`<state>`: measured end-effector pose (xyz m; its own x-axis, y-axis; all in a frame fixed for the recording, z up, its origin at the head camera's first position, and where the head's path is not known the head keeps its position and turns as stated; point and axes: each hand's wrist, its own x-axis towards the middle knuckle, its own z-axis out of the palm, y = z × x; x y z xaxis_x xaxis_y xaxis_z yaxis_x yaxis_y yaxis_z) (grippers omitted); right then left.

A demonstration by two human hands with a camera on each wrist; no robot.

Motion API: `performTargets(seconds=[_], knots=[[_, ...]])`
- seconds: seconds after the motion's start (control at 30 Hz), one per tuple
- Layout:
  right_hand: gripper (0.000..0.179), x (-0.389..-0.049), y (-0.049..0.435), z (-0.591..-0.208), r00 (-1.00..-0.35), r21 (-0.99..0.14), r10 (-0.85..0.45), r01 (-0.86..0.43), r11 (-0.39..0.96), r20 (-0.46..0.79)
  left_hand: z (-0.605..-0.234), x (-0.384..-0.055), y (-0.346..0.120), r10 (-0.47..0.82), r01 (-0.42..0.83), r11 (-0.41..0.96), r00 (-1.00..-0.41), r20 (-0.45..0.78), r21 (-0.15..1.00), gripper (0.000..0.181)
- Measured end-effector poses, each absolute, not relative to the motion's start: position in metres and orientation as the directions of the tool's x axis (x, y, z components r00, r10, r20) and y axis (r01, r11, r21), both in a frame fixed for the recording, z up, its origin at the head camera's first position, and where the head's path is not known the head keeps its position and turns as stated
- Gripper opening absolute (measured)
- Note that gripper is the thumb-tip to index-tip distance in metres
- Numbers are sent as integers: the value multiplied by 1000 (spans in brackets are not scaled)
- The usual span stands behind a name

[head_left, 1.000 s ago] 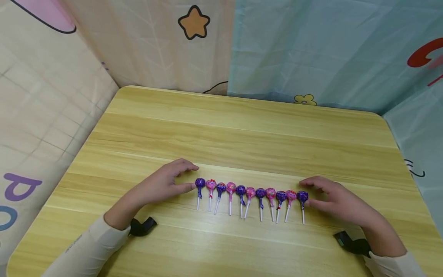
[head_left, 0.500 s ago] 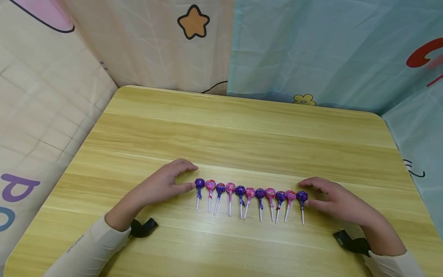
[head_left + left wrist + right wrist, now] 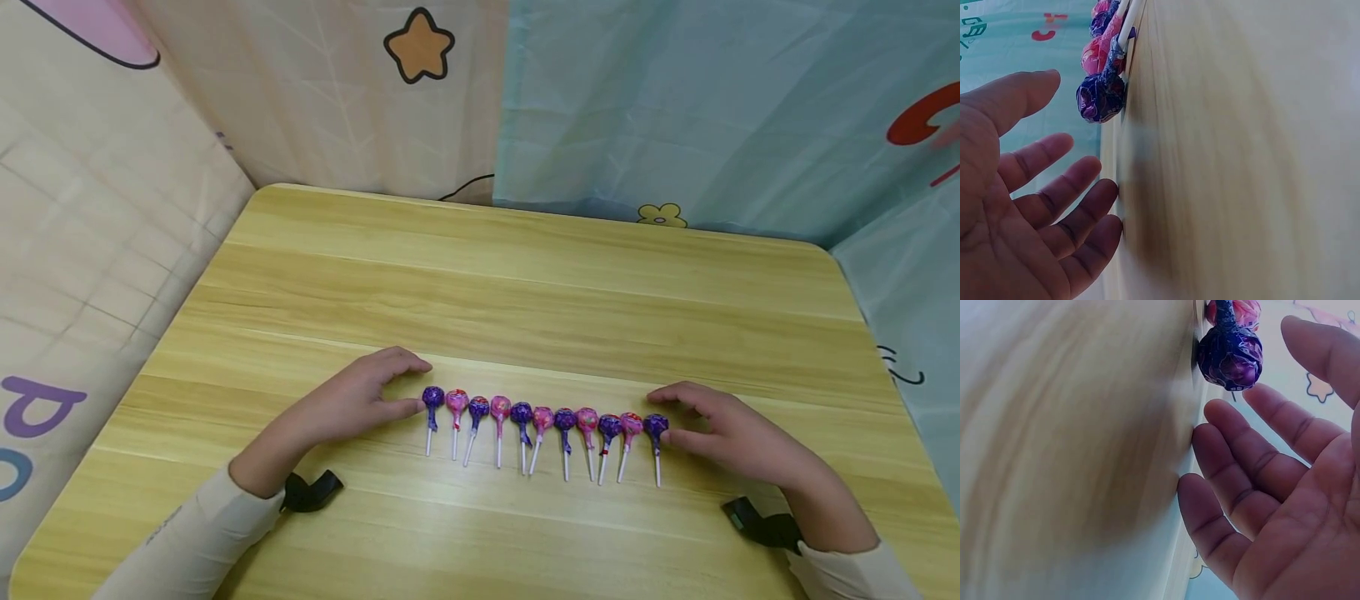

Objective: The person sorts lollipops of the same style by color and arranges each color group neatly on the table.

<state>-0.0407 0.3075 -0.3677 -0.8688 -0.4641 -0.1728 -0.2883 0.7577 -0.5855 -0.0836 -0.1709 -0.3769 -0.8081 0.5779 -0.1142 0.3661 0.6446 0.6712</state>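
Observation:
Several wrapped lollipops lie side by side in a row on the table, purple and pink by turns, with their white sticks toward me. At the left end is a purple lollipop (image 3: pixel 432 397); beside it my left hand (image 3: pixel 358 397) rests with relaxed fingers, holding nothing. Another purple lollipop (image 3: pixel 656 427) ends the row on the right, and my right hand (image 3: pixel 731 429) lies close by it, thumb near its head. In the left wrist view the left palm (image 3: pixel 1010 237) faces the row with fingers spread. The right wrist view shows the right fingers (image 3: pixel 1254 456) loosely extended, little finger at the tabletop.
The wooden table (image 3: pixel 480 275) has rounded far corners. Printed curtains (image 3: pixel 675 100) hang behind it and at both sides. A black wrist device (image 3: pixel 311 492) sits at the left cuff, and a similar black device (image 3: pixel 761 525) at the right cuff.

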Motion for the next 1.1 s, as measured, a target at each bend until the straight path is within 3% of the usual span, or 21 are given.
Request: performTargets(seconds=[1.1], knots=[[32, -42, 304, -372, -861, -557, -495, -355, 751, -119, -375, -84, -158, 624, 454, 678, -772, -124, 578, 41]])
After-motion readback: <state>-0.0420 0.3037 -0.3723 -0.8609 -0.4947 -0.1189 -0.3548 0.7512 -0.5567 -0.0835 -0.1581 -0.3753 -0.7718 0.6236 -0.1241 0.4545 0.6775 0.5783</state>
